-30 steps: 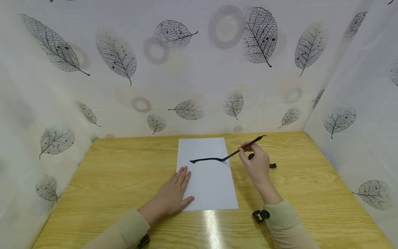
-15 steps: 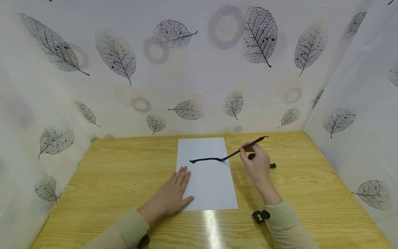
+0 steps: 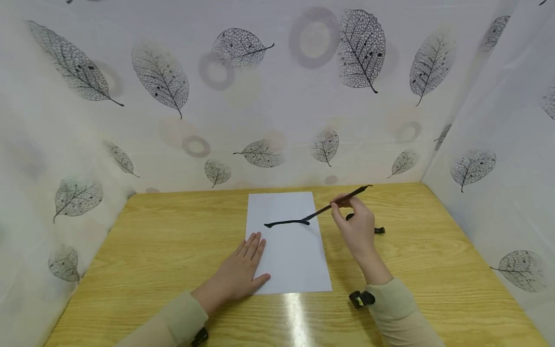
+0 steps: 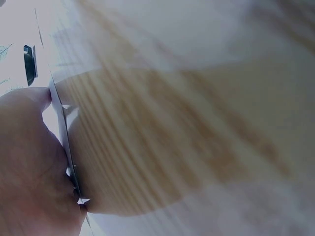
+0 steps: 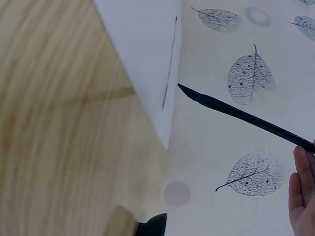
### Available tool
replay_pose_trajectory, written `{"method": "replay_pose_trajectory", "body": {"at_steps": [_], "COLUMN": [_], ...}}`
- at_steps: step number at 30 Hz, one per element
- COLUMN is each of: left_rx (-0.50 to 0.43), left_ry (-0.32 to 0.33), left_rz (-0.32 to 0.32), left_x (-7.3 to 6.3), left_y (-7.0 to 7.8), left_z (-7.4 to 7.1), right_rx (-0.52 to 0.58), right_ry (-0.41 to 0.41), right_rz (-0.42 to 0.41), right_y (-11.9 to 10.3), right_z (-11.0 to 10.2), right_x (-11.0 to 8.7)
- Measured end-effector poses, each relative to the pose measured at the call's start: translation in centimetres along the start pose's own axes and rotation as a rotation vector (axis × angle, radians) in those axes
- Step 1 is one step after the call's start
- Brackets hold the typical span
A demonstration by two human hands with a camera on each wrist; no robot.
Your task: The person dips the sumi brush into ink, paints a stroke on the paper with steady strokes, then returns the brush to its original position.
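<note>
My right hand [image 3: 357, 224] pinches a black calligraphy brush [image 3: 331, 206] by its handle over the right side of a white sheet of paper [image 3: 292, 260]. In the right wrist view the dark brush tip [image 5: 194, 94] looks lifted off the sheet, and my fingers [image 5: 301, 179] show at the right edge. A single black ink stroke [image 3: 284, 222] runs across the upper paper, thick at both ends. Flat on the sheet's left edge rests my left hand [image 3: 243, 270], fingers straight and thumb spread; the left wrist view shows it [image 4: 37, 162] close up.
A black object [image 3: 379, 230], partly hidden behind my right hand, lies on the wooden table [image 3: 173, 231]; its kind cannot be told. Leaf-patterned cloth [image 3: 277, 106] stands at the back and both sides of the table.
The brush has come up from the stroke's right end and moved slightly left, baring a rounded end. My right hand shifted a little up and left with it; my left hand stayed.
</note>
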State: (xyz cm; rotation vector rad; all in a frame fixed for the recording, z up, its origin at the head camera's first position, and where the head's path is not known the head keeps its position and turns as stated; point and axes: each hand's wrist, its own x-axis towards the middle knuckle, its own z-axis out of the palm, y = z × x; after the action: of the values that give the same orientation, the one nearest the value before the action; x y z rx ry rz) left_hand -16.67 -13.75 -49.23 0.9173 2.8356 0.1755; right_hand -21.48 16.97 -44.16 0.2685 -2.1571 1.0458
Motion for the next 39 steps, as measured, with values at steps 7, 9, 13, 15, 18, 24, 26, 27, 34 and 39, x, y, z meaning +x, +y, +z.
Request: {"method": "replay_pose_trajectory", "body": {"at_steps": [7,9,13,15,18,24,26,27,34,39], "left_rx": [0.005,0.018,0.037,0.034,0.014,0.013,0.025,0.029,0.037,0.01], "left_ry": [-0.025,-0.025,-0.007,-0.011,-0.022,-0.013,-0.022,-0.025,-0.024,-0.021], "left_rz": [-0.02,-0.017,-0.004,-0.01,-0.019,-0.009,-0.009,-0.011,-0.019,-0.015], "left_x": [0.1,0.2,0.3,0.2,0.1,0.2,0.2,0.3,0.2,0.1], "left_y": [0.1,-0.1,-0.5,-0.5,-0.2,-0.2,-0.2,-0.2,-0.2,-0.2], "left_z": [-0.1,0.1,0.8,0.7,0.4,0.4,0.4,0.4,0.4,0.3], "right_rx": [0.049,0.055,0.068,0.07,0.059,0.026,0.016,0.012,-0.012,-0.012], "right_ry": [0.025,0.036,0.06,0.069,0.081,0.087,0.09,0.09,0.11,0.135], "right_rz": [-0.029,-0.042,-0.077,-0.09,-0.106,-0.14,-0.152,-0.157,-0.202,-0.245], "right_y": [-1.4,-1.7,-1.9,-2.0,-2.0,-1.9,-1.8,-1.8,-1.8,-1.9], "right_z": [-0.5,-0.7,-0.9,-1.0,-1.2,-1.6,-1.8,-1.9,-2.8,-3.6], "right_x": [0.5,0.6,0.8,0.9,1.0,1.2,1.3,1.3,1.6,1.8]}}
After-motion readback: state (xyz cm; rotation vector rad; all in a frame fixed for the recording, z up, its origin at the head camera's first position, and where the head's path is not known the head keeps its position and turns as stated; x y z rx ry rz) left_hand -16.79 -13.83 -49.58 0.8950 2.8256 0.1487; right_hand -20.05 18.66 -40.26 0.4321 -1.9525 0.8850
